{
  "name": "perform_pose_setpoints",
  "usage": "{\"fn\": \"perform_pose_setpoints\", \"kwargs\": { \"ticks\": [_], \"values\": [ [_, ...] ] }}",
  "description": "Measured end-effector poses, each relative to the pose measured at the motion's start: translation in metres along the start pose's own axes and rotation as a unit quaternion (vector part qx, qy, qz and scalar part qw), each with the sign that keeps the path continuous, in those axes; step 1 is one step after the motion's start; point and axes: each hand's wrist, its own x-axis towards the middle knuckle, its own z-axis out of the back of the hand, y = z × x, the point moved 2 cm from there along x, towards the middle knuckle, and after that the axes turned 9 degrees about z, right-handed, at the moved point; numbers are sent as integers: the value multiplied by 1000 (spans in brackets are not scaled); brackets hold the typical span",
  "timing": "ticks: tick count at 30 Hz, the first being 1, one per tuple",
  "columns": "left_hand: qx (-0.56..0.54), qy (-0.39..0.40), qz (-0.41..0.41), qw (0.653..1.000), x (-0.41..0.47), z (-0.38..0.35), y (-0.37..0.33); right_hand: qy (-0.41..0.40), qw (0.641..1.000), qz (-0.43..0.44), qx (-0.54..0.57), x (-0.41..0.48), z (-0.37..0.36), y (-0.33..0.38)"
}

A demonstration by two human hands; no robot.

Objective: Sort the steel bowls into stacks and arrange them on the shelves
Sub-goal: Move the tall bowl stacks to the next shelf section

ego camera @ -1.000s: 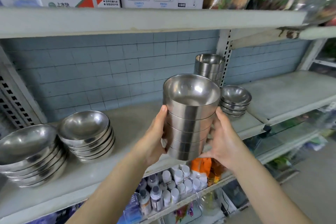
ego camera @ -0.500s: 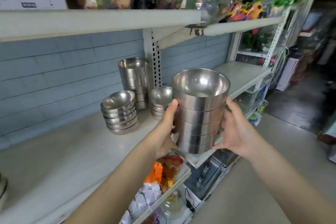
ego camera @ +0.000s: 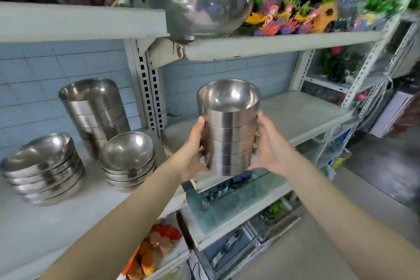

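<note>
I hold a tall stack of straight-sided steel bowls [ego camera: 229, 136] upright between both hands, in the air above the front edge of the right shelf [ego camera: 300, 116]. My left hand [ego camera: 193, 154] grips its left side and my right hand [ego camera: 270, 148] its right side. On the left shelf [ego camera: 56, 223] stand three other stacks: a tall stack of straight-sided bowls [ego camera: 95, 109] at the back, a low stack of rounded bowls [ego camera: 128, 161] in front of it, and a wider stack of rounded bowls [ego camera: 45, 168] at the far left.
A perforated upright post [ego camera: 150, 88] divides the two shelves. Above, a glass fishbowl [ego camera: 204, 0] and artificial plants [ego camera: 295, 13] sit on the upper shelf. Glass tanks [ego camera: 238, 198] and packaged goods [ego camera: 154, 250] fill the lower shelves. An aisle floor [ego camera: 375, 188] opens to the right.
My view and the held stack have swung right, from in front of the left shelf to the front of the right shelf. The resting stacks now lie to my left.
</note>
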Motion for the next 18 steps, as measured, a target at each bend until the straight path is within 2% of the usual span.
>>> {"fn": "perform_pose_setpoints", "kwargs": {
  "ticks": [8,18],
  "values": [
    [-27,-62,-8,998,93,22,-22,63,998,-23,5,116,27,-6],
    [-168,-191,27,967,153,52,-40,121,989,-81,23,220,29,-19]
  ]
}}
